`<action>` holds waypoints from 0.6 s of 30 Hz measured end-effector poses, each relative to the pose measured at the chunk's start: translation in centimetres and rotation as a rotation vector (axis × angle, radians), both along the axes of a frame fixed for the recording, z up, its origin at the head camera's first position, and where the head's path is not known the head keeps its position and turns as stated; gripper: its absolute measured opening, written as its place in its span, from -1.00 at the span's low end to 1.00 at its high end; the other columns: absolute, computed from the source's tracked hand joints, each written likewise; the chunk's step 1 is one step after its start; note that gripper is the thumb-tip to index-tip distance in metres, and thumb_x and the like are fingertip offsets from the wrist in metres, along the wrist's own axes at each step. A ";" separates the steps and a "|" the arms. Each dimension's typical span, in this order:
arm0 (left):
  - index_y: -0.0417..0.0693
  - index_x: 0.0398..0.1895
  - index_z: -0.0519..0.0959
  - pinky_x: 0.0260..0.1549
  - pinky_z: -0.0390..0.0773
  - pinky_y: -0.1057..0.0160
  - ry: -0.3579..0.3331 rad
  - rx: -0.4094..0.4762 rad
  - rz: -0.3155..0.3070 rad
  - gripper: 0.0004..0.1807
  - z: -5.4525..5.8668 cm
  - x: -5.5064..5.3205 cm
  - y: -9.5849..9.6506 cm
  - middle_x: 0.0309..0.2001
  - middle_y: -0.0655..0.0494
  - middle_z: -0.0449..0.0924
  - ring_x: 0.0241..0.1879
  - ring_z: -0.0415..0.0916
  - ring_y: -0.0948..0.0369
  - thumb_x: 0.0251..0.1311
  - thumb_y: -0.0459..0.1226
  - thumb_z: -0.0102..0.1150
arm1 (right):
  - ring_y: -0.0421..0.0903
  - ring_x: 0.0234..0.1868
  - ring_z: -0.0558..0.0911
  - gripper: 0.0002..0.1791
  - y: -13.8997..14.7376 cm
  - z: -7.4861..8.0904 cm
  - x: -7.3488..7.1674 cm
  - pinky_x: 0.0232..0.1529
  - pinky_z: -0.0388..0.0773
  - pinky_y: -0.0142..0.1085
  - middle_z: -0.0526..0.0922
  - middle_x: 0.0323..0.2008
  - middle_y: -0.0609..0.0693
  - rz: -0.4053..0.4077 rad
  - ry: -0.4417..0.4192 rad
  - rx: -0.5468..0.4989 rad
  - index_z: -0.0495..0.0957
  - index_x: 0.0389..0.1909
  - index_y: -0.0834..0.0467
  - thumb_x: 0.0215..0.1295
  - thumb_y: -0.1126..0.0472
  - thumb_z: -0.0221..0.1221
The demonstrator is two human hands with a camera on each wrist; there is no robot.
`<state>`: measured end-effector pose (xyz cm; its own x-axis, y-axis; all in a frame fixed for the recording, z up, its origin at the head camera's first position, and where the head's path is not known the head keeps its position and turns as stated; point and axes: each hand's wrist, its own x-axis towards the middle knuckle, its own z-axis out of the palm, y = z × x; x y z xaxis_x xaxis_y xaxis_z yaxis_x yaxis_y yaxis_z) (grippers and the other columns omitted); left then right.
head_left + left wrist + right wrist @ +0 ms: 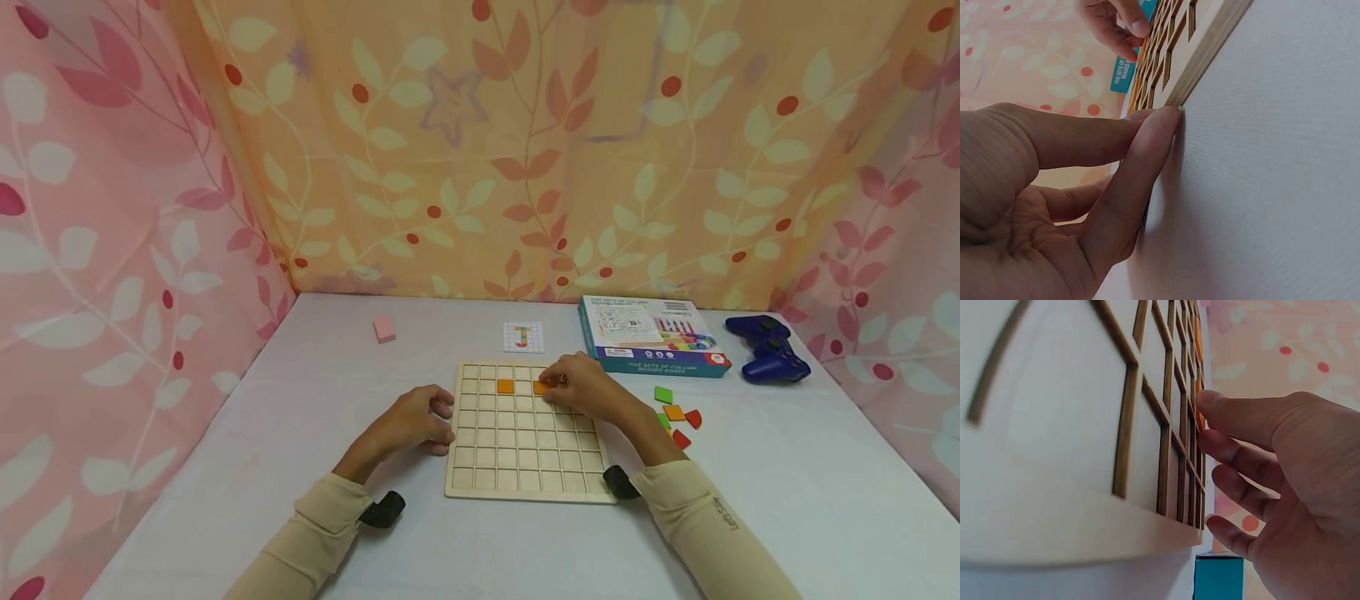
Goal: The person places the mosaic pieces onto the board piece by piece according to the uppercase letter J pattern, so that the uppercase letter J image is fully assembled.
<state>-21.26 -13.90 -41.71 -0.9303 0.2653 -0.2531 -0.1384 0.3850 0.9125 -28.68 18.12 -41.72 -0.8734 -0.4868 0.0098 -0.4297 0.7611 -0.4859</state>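
Note:
A square wooden grid board (531,497) lies on the white table. At its left edge is my left hand (417,419), bent fingers and thumb holding the rim; in the left wrist view, the thumb and a finger (1138,162) meet at the board's side. My right hand (585,385) reaches over the upper right cells. Its thumb and forefinger pinch an orange square tile (539,387) in a cell near the top; in the right wrist view, the thumb (1235,409) touches this tile's edge. Another orange tile (506,387) sits in the same row, one cell away.
Green, orange and red loose pieces (674,413) lie right of the board. Behind it is a pattern card (523,337) with a coloured figure. A game box (652,337) and a blue game controller (768,349) stand back right; a pink block (384,328) lies back left.

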 end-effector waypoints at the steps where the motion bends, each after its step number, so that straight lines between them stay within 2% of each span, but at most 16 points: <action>1: -0.38 0.27 0.47 -0.31 0.83 0.21 0.000 -0.003 0.000 -0.42 0.0 0.0 0.0 0.04 -0.17 0.51 -0.34 0.67 0.14 0.15 -0.57 0.35 | -0.05 -0.07 0.51 -0.65 0.2 0.0 0.0 -0.03 0.47 -0.20 0.74 -0.12 -0.04 0.001 0.002 -0.007 0.76 0.11 0.18 0.37 0.12 0.42; 8: -0.39 0.29 0.46 -0.30 0.83 0.22 0.004 -0.005 -0.010 -0.42 0.1 0.1 0.0 0.05 -0.19 0.51 -0.31 0.65 0.14 0.16 -0.57 0.34 | -0.01 -0.07 0.57 -0.61 1.6 0.6 0.8 0.03 0.60 -0.11 0.72 -0.15 0.00 -0.028 -0.025 -0.065 0.72 0.15 0.26 0.36 0.20 0.40; 18: -0.37 0.27 0.47 -0.30 0.83 0.20 0.011 0.003 0.004 -0.42 -0.3 0.0 0.0 0.04 -0.16 0.52 -0.33 0.66 0.14 0.14 -0.58 0.35 | 0.11 0.05 0.57 -0.54 5.1 1.0 1.3 0.17 0.58 0.05 0.73 -0.05 0.08 -0.112 -0.053 -0.091 0.69 0.20 0.26 0.31 0.21 0.44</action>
<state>-21.30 -13.90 -42.01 -0.9341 0.2619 -0.2426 -0.1305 0.3819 0.9150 -27.33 23.25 -40.74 -0.9226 -0.3857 0.0017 -0.3165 0.7545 -0.5750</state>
